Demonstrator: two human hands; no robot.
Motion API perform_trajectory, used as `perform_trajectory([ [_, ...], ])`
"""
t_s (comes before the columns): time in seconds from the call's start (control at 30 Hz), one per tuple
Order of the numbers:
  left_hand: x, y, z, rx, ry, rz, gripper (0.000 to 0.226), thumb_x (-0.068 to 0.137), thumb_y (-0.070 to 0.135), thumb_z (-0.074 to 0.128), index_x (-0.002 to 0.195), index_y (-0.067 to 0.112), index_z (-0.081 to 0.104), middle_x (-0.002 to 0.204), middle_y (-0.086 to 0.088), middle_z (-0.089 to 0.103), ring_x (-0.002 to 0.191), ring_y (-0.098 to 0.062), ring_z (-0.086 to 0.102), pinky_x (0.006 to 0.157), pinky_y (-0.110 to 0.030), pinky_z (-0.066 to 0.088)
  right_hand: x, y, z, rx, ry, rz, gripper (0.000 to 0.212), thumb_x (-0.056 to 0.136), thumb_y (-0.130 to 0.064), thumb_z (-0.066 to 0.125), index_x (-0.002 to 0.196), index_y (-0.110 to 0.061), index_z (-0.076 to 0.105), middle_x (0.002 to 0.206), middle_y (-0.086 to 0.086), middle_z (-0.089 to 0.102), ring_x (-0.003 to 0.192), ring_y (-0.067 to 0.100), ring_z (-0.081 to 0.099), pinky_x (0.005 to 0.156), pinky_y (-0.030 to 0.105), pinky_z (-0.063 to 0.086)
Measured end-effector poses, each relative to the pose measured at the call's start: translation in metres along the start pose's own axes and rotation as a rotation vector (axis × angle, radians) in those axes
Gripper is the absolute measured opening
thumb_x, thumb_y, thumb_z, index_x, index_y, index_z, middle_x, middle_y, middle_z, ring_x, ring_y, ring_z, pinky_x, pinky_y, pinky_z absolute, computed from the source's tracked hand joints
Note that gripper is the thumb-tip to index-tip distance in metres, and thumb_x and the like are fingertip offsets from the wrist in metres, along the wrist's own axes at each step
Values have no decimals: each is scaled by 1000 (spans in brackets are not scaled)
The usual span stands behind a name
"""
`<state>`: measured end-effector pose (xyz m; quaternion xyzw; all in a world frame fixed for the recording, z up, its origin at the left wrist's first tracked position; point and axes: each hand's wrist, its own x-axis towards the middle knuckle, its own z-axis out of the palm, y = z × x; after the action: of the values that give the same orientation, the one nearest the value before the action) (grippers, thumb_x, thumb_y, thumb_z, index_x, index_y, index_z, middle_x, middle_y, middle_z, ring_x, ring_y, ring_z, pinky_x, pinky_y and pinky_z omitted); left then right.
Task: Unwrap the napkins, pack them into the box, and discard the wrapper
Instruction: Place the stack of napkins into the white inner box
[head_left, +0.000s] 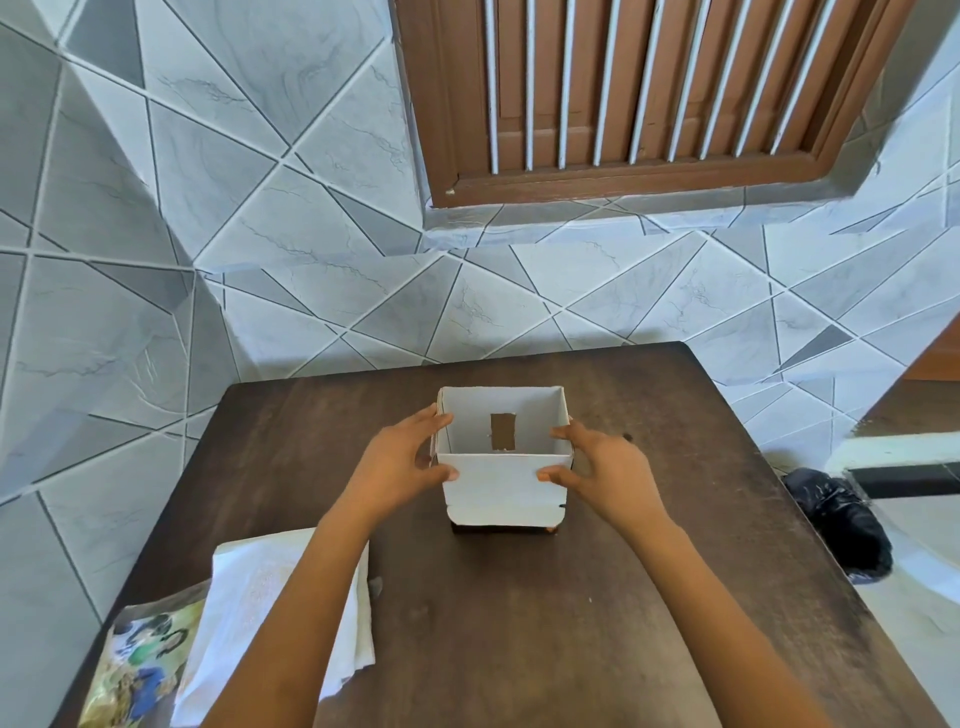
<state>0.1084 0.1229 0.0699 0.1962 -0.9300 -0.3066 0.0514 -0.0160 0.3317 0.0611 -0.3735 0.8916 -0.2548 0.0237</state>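
At the tabletop's (519, 623) near left corner lie the printed wrapper (140, 670) and, overlapping it, the white napkins (249, 613). Toward the far edge stands the open box (504, 488), empty inside. The left hand (395, 462) and right hand (608, 467) grip its sides, fingers half-curled.

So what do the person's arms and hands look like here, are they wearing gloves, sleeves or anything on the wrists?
Nothing is worn that shows. The left hand and the right hand are bare, with no gloves, and no rings, watch or bracelet can be seen. Both forearms are uncovered all the way down to the bottom edge of the picture, so no sleeve comes into view. The fingernails look short and unpainted.
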Motion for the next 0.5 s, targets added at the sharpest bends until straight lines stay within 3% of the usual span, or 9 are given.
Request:
perform_trajectory([
  [0.1, -5, 1, 8, -25, 81, 8, 55, 76, 24, 73, 128, 24, 53, 148, -2, 39, 99, -23, 67, 91, -30, 51, -4, 0, 7, 7, 73, -8, 43, 83, -40, 62, 119, -16, 58, 125, 4, 63, 94, 25, 66, 71, 27, 48],
  [0.27, -13, 6, 20, -68, 189, -12, 47, 80, 20, 69, 125, 20, 56, 133, -5, 57, 101, -20, 66, 86, -17, 44, -5, 2, 13, 113, 125, 6, 37, 82, -36, 64, 114, -17, 63, 120, 7, 66, 87, 26, 68, 68, 24, 47],
  [0.4, -21, 8, 30, -103, 254, -58, 52, 82, 22, 67, 132, 23, 50, 124, -6, 64, 103, -20, 65, 92, -21, 44, -2, 7, 17, 131, 44, 34, 46, 84, -40, 60, 125, -22, 54, 137, 5, 52, 110, 27, 61, 90, 38, 51],
  [0.43, -22, 8, 32, -94, 246, -68, 54, 83, 25, 65, 134, 25, 46, 126, -6, 62, 106, -21, 64, 97, -27, 45, -1, 7, 19, 79, 27, 50, 48, 85, -42, 58, 128, -23, 50, 143, 5, 45, 120, 28, 54, 99, 40, 45],
  [0.5, -26, 10, 35, -73, 226, -95, 58, 85, 30, 62, 138, 30, 38, 133, -3, 58, 114, -22, 61, 103, -39, 45, -1, 7, 21, -79, 56, 58, 51, 86, -45, 54, 130, -22, 48, 150, 11, 32, 137, 34, 31, 113, 45, 20],
])
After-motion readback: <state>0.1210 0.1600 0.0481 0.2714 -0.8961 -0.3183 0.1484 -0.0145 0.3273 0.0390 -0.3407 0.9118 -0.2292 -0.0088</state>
